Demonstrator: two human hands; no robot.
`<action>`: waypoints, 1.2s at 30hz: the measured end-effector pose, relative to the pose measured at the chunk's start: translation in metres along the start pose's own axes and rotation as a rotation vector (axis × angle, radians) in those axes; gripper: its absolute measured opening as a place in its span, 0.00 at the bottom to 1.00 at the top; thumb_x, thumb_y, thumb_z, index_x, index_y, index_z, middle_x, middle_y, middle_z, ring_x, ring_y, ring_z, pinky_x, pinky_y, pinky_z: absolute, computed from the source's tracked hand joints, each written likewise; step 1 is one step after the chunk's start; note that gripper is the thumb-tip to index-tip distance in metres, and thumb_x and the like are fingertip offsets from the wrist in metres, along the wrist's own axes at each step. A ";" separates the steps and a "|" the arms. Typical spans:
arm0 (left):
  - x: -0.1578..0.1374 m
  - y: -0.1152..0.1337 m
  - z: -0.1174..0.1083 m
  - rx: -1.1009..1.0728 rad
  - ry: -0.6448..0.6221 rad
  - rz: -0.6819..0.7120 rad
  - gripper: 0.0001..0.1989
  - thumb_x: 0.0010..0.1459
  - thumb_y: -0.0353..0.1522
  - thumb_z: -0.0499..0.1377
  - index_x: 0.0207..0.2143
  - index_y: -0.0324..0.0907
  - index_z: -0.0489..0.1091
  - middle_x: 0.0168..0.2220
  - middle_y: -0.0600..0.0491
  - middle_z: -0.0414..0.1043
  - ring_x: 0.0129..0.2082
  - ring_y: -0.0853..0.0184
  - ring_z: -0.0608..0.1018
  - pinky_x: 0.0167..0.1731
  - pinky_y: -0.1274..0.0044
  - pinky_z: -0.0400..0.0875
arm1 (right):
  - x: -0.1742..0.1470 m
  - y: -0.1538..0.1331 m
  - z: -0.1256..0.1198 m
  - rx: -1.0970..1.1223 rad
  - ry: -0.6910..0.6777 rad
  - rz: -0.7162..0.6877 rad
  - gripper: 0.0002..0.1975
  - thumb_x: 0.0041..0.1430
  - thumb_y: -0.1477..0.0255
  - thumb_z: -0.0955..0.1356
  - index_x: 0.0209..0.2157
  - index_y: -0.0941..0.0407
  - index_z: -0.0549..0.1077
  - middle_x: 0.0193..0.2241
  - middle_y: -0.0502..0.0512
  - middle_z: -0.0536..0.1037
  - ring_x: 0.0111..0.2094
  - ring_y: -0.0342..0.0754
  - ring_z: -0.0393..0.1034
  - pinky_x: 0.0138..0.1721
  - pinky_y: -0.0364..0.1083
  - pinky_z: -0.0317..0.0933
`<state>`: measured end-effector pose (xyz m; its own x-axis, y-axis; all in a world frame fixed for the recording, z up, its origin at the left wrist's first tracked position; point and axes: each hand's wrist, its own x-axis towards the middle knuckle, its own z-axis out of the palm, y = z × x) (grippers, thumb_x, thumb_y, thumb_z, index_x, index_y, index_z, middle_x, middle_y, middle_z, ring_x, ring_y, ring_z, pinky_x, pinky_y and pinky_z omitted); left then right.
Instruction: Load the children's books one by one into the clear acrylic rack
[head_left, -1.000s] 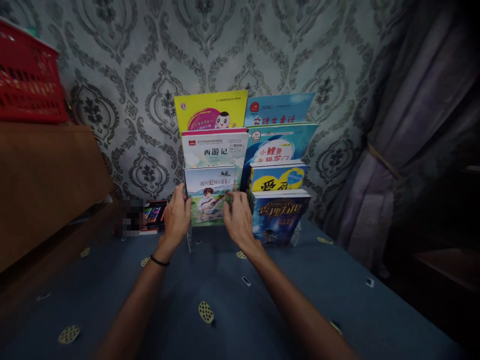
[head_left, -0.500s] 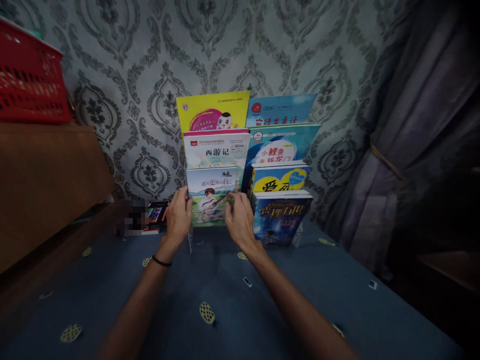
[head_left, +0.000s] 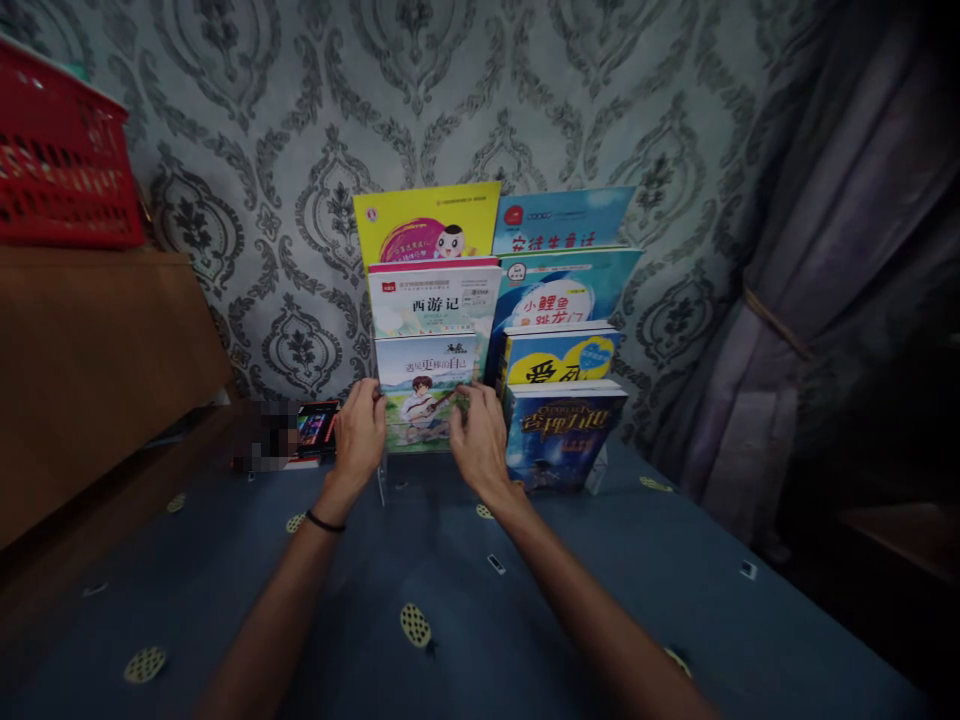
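A small book (head_left: 424,395) with a guitar player drawn on its cover stands upright at the front left of a clear stepped book stand (head_left: 382,480). My left hand (head_left: 358,430) grips its left edge, thumb toward the cover. At the right edge, my right hand (head_left: 480,430) holds the same book, fingers partly hidden behind it. Behind it rise a white book (head_left: 435,300) and a yellow book (head_left: 427,215). Right of my right hand, a dark blue book (head_left: 562,435) stands in front of a yellow-and-white book (head_left: 562,357), a teal book (head_left: 570,285) and a light blue book (head_left: 566,212).
The stand rests on a blue cloth (head_left: 360,620) with pineapple prints. Dark books (head_left: 316,428) lie at the left, partly blurred out. A red basket (head_left: 64,150) sits on a wooden cabinet (head_left: 97,370). Patterned wallpaper is behind; a tied curtain (head_left: 780,350) hangs at the right.
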<state>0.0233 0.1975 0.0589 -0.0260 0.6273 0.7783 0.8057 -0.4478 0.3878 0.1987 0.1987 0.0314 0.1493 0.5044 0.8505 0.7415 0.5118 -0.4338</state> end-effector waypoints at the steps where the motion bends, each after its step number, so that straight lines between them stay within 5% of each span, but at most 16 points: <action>1: 0.000 0.000 0.000 0.001 0.000 0.003 0.05 0.64 0.26 0.52 0.36 0.43 0.65 0.37 0.51 0.71 0.40 0.62 0.74 0.39 0.75 0.66 | 0.000 0.000 0.000 -0.003 0.001 -0.001 0.15 0.62 0.74 0.59 0.48 0.58 0.71 0.49 0.67 0.73 0.52 0.59 0.68 0.53 0.59 0.65; 17: 0.000 0.006 -0.003 0.130 -0.098 -0.068 0.06 0.67 0.27 0.52 0.42 0.42 0.67 0.41 0.48 0.74 0.42 0.61 0.76 0.41 0.74 0.68 | -0.002 0.005 0.002 -0.020 -0.019 -0.009 0.16 0.63 0.72 0.61 0.49 0.59 0.71 0.49 0.68 0.72 0.53 0.60 0.67 0.54 0.61 0.65; 25: -0.001 0.010 -0.006 0.072 -0.102 -0.102 0.21 0.67 0.26 0.51 0.61 0.41 0.60 0.50 0.45 0.75 0.45 0.59 0.79 0.41 0.73 0.70 | -0.004 0.014 0.004 0.015 -0.059 -0.009 0.16 0.63 0.69 0.61 0.50 0.57 0.70 0.51 0.68 0.69 0.56 0.60 0.66 0.51 0.62 0.68; 36: 0.001 0.011 -0.011 0.011 -0.143 -0.134 0.21 0.66 0.24 0.51 0.60 0.41 0.64 0.51 0.44 0.75 0.48 0.59 0.79 0.45 0.73 0.71 | -0.004 0.018 0.002 -0.021 -0.071 -0.022 0.17 0.64 0.66 0.61 0.50 0.58 0.70 0.51 0.68 0.69 0.55 0.60 0.66 0.49 0.60 0.69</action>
<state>0.0256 0.1858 0.0695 -0.0502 0.7654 0.6416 0.8070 -0.3474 0.4775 0.2098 0.2071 0.0192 0.0868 0.5420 0.8359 0.7578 0.5087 -0.4085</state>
